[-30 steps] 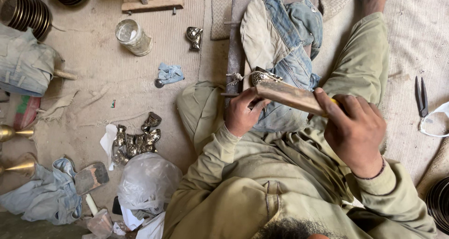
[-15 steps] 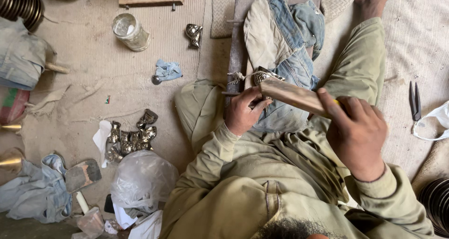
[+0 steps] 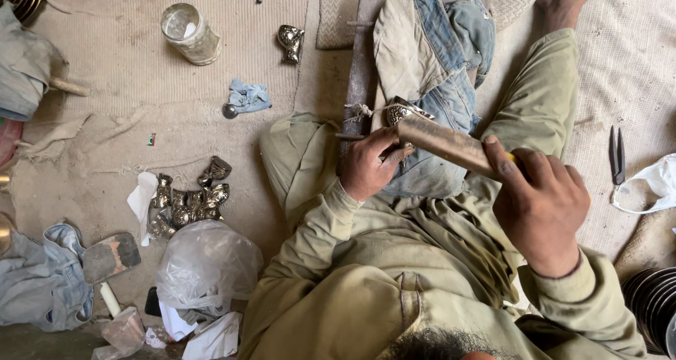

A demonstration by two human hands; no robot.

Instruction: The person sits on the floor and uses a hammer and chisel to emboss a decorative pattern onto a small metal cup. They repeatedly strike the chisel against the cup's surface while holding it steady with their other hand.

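Note:
I sit on the floor with a folded denim cloth (image 3: 436,57) over my lap. My right hand (image 3: 539,205) grips the handle end of a long flat metal file (image 3: 447,143). The file's far end lies across a small embossed silver metal piece (image 3: 403,110). My left hand (image 3: 372,164) holds that piece down from below, fingers curled against it on the denim. A dark wooden bar (image 3: 358,85) runs under the cloth beside the piece.
A pile of similar silver pieces (image 3: 186,201) lies on the mat at left, beside a clear plastic bag (image 3: 205,265). A glass jar (image 3: 189,32), one lone silver piece (image 3: 290,41) and a blue rag (image 3: 248,96) are further off. Scissors (image 3: 617,156) lie at right; stacked dark rings (image 3: 651,307) at bottom right.
The file and my right hand have slid slightly down and right across the silver piece. The view has shifted a little; my left hand stays on the piece.

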